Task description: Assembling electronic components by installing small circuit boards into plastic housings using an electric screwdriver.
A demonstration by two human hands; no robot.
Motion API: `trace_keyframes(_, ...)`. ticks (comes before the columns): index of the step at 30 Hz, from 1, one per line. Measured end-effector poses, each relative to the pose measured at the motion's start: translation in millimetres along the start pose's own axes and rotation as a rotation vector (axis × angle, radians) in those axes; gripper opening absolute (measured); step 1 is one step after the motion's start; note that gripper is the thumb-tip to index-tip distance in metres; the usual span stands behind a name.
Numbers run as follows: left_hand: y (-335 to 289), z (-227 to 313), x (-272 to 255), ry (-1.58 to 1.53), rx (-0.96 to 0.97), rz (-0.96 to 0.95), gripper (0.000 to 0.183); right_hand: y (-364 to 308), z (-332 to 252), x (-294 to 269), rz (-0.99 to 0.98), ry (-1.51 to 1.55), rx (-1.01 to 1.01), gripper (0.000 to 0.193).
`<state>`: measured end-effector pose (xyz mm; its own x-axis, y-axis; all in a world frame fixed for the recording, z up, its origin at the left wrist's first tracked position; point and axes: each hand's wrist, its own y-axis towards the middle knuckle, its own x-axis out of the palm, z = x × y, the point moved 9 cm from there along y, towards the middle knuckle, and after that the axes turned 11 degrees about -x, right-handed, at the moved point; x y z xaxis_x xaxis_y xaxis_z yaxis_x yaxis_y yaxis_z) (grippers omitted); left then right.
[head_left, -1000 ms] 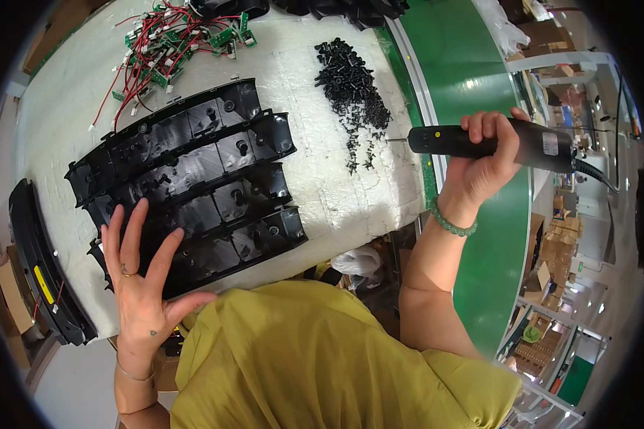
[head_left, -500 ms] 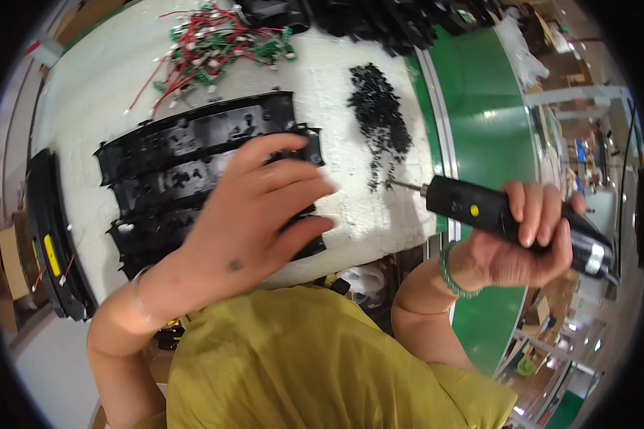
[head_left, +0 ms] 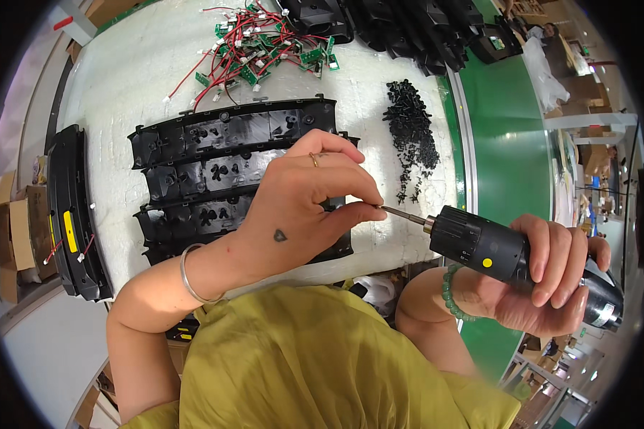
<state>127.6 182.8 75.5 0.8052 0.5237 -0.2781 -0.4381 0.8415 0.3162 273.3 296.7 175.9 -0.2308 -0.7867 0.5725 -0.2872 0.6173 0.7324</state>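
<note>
My right hand (head_left: 544,279) grips a black electric screwdriver (head_left: 479,244) with a yellow dot, its metal bit (head_left: 406,215) pointing left. At the bit's tip, the thumb and forefinger of my left hand (head_left: 308,193) are pinched together; whatever sits between them is too small to make out. Below and behind that hand lie several long black plastic housings (head_left: 193,139) in rows, hollow side up, partly covered by my hand and wrist. A heap of small black screws (head_left: 411,129) is spread on the white foam-like mat (head_left: 129,79), beyond the bit.
Green circuit boards with red wires (head_left: 265,53) lie heaped at the far side. More black plastic parts (head_left: 415,25) are piled at the far right. A long black housing with a yellow label (head_left: 77,214) stands at the left edge. Green table surface (head_left: 508,143) runs along the right.
My left hand has gone from loosely spread fingers to a pinch at the screwdriver's tip. The screwdriver is slightly lower in the picture, and the whole view has shifted a little.
</note>
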Motion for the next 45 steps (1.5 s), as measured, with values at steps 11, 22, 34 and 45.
trace_keyframes(11, -8, -13, 3, -0.209, -0.082, 0.002, 0.014, -6, -6, 22, -0.07, -0.044, -0.148, 0.037)
trace_keyframes(22, 10, -13, -14, 0.477, 0.068, -0.183, 0.072, -16, 18, 17, -0.127, -0.217, -0.038, 0.035)
trace_keyframes(34, 46, -122, -116, 0.867, -0.631, 0.183, 0.04, -16, 17, 14, -0.104, -0.226, -0.031, 0.03)
trace_keyframes(45, 49, -25, -134, 0.382, 0.127, 0.564, 0.015, -16, 20, 9, -0.1, -0.235, -0.022, 0.033)
